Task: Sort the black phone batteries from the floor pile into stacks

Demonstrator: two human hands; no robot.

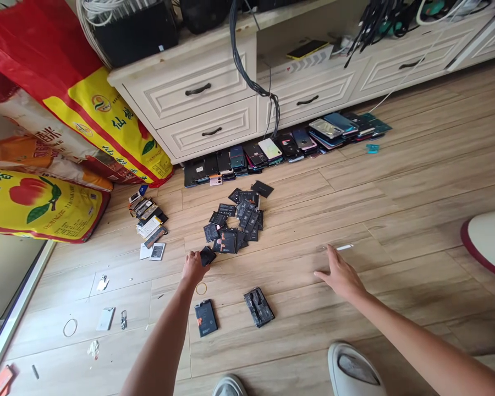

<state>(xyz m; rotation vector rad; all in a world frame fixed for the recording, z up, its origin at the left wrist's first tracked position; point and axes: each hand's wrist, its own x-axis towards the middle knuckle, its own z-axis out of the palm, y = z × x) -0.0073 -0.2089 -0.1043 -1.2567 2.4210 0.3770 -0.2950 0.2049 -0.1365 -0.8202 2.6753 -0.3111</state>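
My left hand (193,267) is closed on a small black phone battery (208,255) at the near edge of a heap of black batteries (237,223) on the wooden floor. My right hand (341,275) hovers open, fingers spread, over bare floor; a thin white stick (343,248) lies just beyond its fingertips. Nearer to me lie a single black battery (206,318) and a bundle of black batteries (258,306). A rubber band (201,288) lies below my left wrist.
A row of stacked phones (289,144) lines the base of a white drawer cabinet (202,104). Yellow and red sacks (37,203) lean at left, with a smaller pile of parts (148,220) beside them. My shoes (352,368) show at the bottom. A round stool (489,242) stands right.
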